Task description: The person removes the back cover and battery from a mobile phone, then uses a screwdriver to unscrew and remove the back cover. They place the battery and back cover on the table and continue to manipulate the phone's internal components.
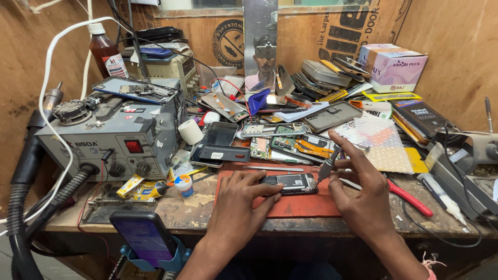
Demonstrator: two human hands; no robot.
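So the table (207, 207) is a wooden one buried in repair clutter, with the big grey hot-air rework station (111, 137) taking up the left side, its black hose looping down off the edge. Behind the work spot there's a heap of opened phones and loose boards (290, 142), plus a pink and white cardboard box (397, 67) at the back right; its flaps look shut, so I can't say what's in it. A brown bottle (106, 52) with a white cap stands at the back left, and it looks roughly full of dark liquid, though that's hard to judge from here. Front and centre is a red work mat (301, 205), and on it lies the opened phone (293, 183), back cover off, insides showing. Left hand (241, 202) is pressed flat on the phone's left end, pinning it to the mat. Right hand (360, 194) is closed around a thin screwdriver (328, 166) with the tip down at the phone's right end. Looks to me like the unscrewing or prying stage; the next move would need a steady tip and the phone kept from sliding. Red-handled pliers (410, 199) sit just right of the mat.
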